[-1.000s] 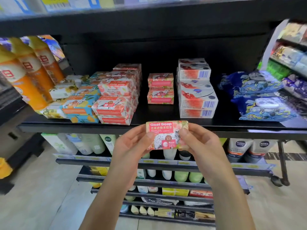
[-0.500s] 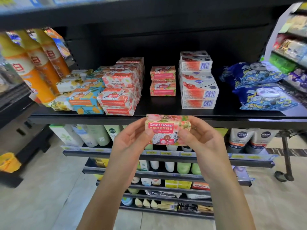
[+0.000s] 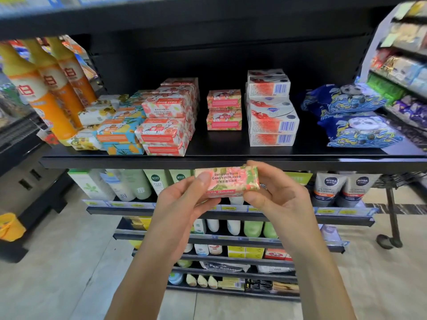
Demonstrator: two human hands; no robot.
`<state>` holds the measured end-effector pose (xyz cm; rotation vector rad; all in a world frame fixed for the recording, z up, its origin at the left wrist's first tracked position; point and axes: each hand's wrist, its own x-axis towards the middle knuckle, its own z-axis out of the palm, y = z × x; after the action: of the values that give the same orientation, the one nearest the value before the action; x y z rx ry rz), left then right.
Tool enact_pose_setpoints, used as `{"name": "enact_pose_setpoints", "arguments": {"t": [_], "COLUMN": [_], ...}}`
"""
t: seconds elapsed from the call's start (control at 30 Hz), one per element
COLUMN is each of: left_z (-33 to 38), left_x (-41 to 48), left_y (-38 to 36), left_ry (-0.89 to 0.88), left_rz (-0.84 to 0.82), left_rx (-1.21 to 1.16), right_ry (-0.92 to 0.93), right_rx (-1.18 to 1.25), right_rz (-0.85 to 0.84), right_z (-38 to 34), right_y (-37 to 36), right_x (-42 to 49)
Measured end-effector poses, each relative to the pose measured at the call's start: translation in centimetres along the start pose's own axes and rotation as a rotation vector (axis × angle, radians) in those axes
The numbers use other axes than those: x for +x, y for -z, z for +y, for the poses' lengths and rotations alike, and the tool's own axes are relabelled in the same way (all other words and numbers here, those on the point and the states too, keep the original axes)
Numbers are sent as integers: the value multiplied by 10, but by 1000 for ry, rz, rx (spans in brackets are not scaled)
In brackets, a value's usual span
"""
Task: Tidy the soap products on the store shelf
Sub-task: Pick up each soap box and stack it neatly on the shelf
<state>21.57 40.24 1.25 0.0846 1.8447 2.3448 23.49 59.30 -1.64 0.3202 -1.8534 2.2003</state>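
Note:
A pink floral goat-milk soap box (image 3: 227,181) is held just below the front edge of the black shelf (image 3: 231,153). My left hand (image 3: 184,202) pinches its left end and my right hand (image 3: 277,195) pinches its right end. The box is tilted so its top face with English lettering shows. On the shelf, two matching pink boxes (image 3: 224,109) are stacked in the middle. A larger heap of pink soap boxes (image 3: 168,121) lies to their left, with blue-and-orange boxes (image 3: 120,137) and yellow-flowered boxes (image 3: 97,112) beside it. White-and-red soap boxes (image 3: 270,112) are stacked to the right.
Orange bottles (image 3: 46,88) stand at the shelf's left end and blue panda packs (image 3: 351,116) lie at its right end. Lower shelves hold tubes and bottles (image 3: 129,185). A second rack (image 3: 402,65) stands at the right, and a yellow bin (image 3: 9,227) sits on the floor at left.
Both hands have rotated the soap box, tipping its front face down so the top face shows. The box has stayed just below the shelf edge.

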Motion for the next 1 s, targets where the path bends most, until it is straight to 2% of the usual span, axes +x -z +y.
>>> {"name": "enact_pose_setpoints", "arguments": {"t": [0.1, 0.27, 0.57, 1.0], "left_z": [-1, -1, -2, -2], "left_x": [-3, -4, -2, -3], "left_y": [-1, 0, 0, 2], "left_ry": [-29, -56, -62, -21], "left_rz": [-2, 5, -2, -44], "left_rx": [9, 16, 13, -33], "right_ry": [-73, -276, -284, -222], "right_rx": [-45, -82, -15, 61], "right_rz": [-39, 55, 115, 110], "right_z": [-3, -5, -10, -6], "right_y": [2, -4, -12, -7], "right_x": [-4, -3, 0, -2]}}
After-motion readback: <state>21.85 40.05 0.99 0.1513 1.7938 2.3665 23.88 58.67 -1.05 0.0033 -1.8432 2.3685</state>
